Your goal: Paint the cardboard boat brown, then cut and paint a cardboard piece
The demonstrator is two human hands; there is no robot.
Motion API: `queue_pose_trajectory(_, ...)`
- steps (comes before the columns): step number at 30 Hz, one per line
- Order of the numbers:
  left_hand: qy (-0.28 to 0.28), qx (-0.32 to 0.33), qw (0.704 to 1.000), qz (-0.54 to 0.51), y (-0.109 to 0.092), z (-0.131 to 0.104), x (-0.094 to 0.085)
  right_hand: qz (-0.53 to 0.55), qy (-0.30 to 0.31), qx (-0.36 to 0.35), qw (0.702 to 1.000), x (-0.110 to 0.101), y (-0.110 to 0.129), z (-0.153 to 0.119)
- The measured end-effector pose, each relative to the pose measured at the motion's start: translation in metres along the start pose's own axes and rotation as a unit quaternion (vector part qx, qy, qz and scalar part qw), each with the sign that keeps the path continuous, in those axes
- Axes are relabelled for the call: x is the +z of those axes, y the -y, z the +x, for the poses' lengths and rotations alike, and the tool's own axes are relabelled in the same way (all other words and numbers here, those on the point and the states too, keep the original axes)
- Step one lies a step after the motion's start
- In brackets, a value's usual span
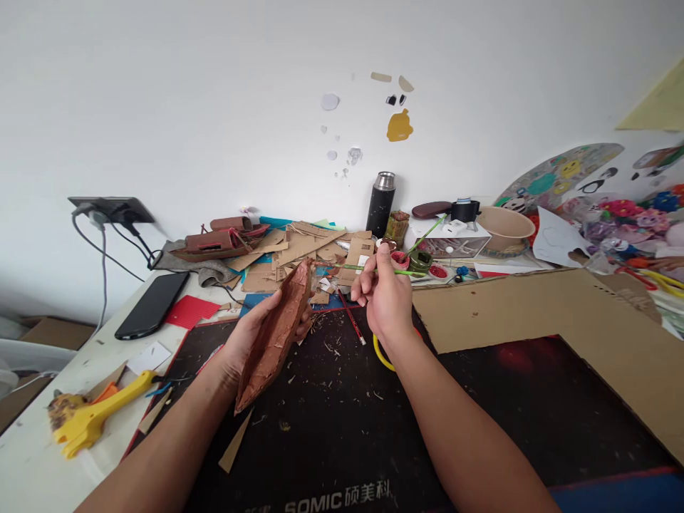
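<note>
My left hand (240, 342) is closed round a small boat hull (275, 331), coated reddish brown and tilted with its hollow inside facing me. My right hand (389, 303) pinches a thin green-handled paintbrush (348, 267). The brush points left, its tip close to the hull's upper end; whether they touch I cannot tell. Behind my right hand stand an open jar of red paint (400, 261) and a dark green jar (421, 262). A second green stick (430, 234) leans up from the jars. Below the hands lies a black mat (331, 413) strewn with tiny scraps.
Cardboard scraps (307, 246) and a reddish-brown model boat (219, 244) lie at the back, beside a black thermos (381, 206). To the left are a phone (152, 306) and a yellow glue gun (101, 417). A red pencil (351, 318) lies between my hands; a cardboard sheet (507, 306) is right.
</note>
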State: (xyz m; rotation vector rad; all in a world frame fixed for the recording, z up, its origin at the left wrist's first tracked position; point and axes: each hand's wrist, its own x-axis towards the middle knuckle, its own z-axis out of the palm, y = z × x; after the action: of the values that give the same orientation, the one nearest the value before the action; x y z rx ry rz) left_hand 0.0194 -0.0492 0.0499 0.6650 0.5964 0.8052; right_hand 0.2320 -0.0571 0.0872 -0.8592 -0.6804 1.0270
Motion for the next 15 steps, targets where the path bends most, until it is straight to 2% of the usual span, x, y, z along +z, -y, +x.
queue_pose_trajectory(7, 0.025, 0.006, 1.000, 0.015, -0.0024, 0.0000, 0.0035, 0.008, 0.002, 0.004, 1.000, -0.0003, 0.0001, 0.0010)
queue_pose_trajectory(15, 0.005, 0.004, 1.000, 0.007, -0.0013, -0.0001, 0.0027, 0.010, -0.001, -0.001, 1.000, 0.0006, 0.0008, -0.0006)
